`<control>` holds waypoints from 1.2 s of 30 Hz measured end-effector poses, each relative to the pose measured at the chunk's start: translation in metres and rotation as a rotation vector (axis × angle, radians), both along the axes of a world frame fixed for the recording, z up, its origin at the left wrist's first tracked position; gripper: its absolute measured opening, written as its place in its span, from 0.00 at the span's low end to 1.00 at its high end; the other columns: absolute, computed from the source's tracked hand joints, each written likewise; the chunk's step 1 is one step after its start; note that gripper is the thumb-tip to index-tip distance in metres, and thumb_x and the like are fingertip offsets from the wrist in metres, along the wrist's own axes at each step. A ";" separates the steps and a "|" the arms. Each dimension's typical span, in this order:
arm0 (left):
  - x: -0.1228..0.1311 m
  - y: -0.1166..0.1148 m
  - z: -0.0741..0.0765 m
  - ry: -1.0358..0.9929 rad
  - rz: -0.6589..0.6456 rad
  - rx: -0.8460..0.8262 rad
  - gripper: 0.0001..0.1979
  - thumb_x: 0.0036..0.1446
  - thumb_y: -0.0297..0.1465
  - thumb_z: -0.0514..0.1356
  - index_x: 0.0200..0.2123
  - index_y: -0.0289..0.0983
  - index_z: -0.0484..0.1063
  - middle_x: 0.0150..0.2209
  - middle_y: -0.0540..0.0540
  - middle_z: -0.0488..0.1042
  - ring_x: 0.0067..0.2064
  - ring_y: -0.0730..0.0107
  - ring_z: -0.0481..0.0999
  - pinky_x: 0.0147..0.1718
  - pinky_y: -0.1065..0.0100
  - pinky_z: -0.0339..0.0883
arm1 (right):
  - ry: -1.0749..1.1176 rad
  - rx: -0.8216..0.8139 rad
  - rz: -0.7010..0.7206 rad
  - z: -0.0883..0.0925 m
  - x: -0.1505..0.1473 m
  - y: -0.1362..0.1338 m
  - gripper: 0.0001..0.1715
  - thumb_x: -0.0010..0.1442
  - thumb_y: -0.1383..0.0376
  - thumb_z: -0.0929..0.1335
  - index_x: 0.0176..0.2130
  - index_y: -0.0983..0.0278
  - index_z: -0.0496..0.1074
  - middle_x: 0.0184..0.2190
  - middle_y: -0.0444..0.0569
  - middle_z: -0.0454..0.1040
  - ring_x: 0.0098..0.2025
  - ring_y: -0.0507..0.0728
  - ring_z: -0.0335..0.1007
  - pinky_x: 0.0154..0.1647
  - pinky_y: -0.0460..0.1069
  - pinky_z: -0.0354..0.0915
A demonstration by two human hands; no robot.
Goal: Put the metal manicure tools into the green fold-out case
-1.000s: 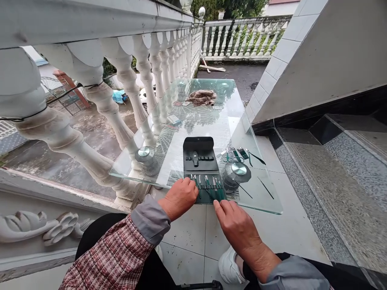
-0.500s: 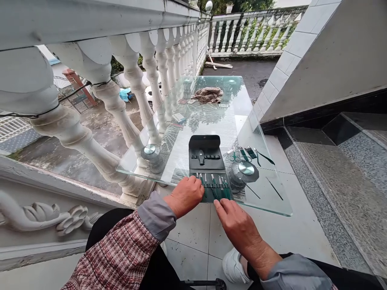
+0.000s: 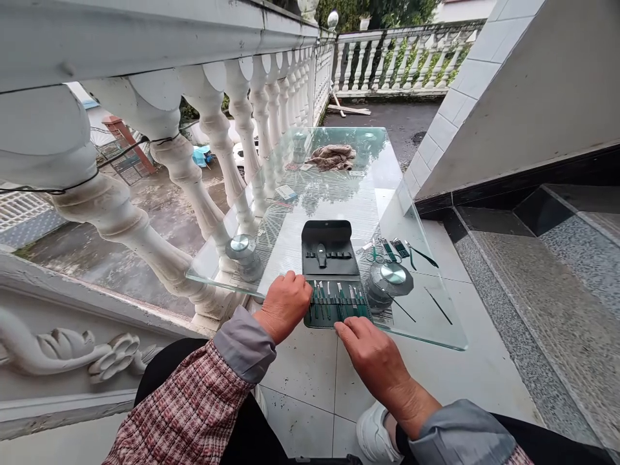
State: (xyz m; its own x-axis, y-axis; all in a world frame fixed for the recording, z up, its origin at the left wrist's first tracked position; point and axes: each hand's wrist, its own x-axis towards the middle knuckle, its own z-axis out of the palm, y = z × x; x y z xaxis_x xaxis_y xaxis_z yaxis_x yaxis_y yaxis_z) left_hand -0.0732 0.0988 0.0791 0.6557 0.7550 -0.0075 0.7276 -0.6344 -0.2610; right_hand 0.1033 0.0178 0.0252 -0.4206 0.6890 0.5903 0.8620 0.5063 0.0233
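Note:
An open black manicure case lies on the glass tabletop, with several green-handled tools in slots on its lower flap. My left hand rests at that flap's left edge, fingers curled against it. My right hand sits at the flap's lower edge, fingertips on it. Loose small scissors and green-handled nail tools lie to the right of the case, beyond my right hand. Two thin dark sticks lie nearer the glass's right edge.
A round metal fitting stands beside the case, and another stands to its left. A crumpled brown cloth lies farther along the glass. A white stone balustrade runs along the left, with a tiled wall and steps on the right.
My left hand has moved left, and the case's lower flap now sits squarer beneath the upper part. My right hand has shifted slightly down and left along the flap's edge.

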 end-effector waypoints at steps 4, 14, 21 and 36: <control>-0.001 -0.001 0.000 0.011 0.007 -0.014 0.07 0.54 0.17 0.54 0.30 0.31 0.68 0.31 0.40 0.69 0.36 0.59 0.68 0.29 0.65 0.60 | -0.001 0.028 -0.014 0.002 -0.003 0.003 0.13 0.58 0.77 0.61 0.30 0.66 0.70 0.23 0.47 0.65 0.28 0.52 0.56 0.29 0.46 0.52; 0.001 0.000 -0.005 0.018 -0.016 -0.025 0.07 0.54 0.17 0.54 0.32 0.31 0.69 0.31 0.40 0.70 0.36 0.58 0.69 0.28 0.64 0.60 | 0.004 -0.019 -0.061 -0.002 -0.006 0.005 0.14 0.58 0.77 0.61 0.28 0.65 0.70 0.23 0.47 0.65 0.28 0.53 0.55 0.28 0.48 0.49; 0.001 0.001 -0.012 0.020 -0.045 -0.001 0.07 0.54 0.18 0.55 0.34 0.32 0.68 0.32 0.41 0.70 0.35 0.59 0.69 0.28 0.65 0.60 | 0.022 -0.019 -0.090 -0.005 -0.006 0.009 0.10 0.59 0.72 0.63 0.28 0.64 0.69 0.22 0.46 0.64 0.28 0.53 0.54 0.27 0.48 0.48; 0.002 0.000 -0.009 0.017 -0.032 -0.017 0.07 0.54 0.17 0.53 0.32 0.31 0.68 0.30 0.41 0.69 0.34 0.60 0.69 0.27 0.66 0.59 | 0.131 0.021 -0.028 -0.010 0.002 -0.001 0.14 0.59 0.77 0.60 0.35 0.66 0.71 0.28 0.49 0.71 0.31 0.52 0.60 0.33 0.47 0.57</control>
